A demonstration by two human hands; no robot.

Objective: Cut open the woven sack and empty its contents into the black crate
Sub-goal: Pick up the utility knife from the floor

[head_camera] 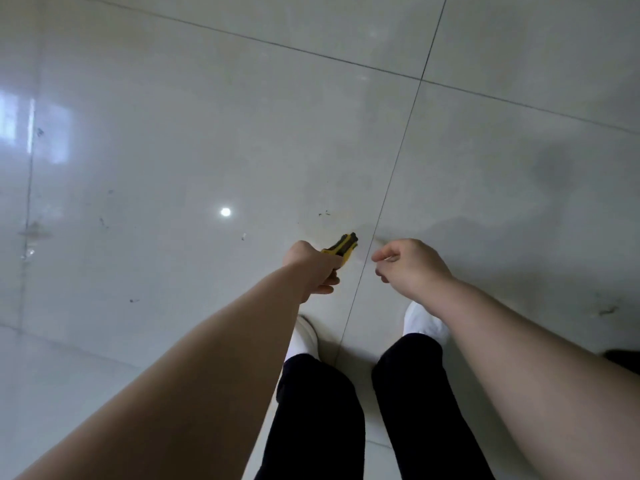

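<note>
I see one yellow-and-black knife [343, 248], gripped in the left hand [311, 268] above the tiled floor [173, 133]; the right hand [410, 265] hangs loosely curled, holding nothing. Two white shoes [304, 337] stand below.

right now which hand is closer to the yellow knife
Left. The left hand grips the knife by its handle; the right hand hangs apart to its right, fingers loosely curled.

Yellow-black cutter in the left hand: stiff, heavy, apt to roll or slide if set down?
Probably rigid: the cutter juts straight out of the left hand with no sag. Likely light: one hand's curled fingers carry it alone. Its body looks flattish, so rolling seems unlikely, but it could skid on the glossy floor tile.
</note>
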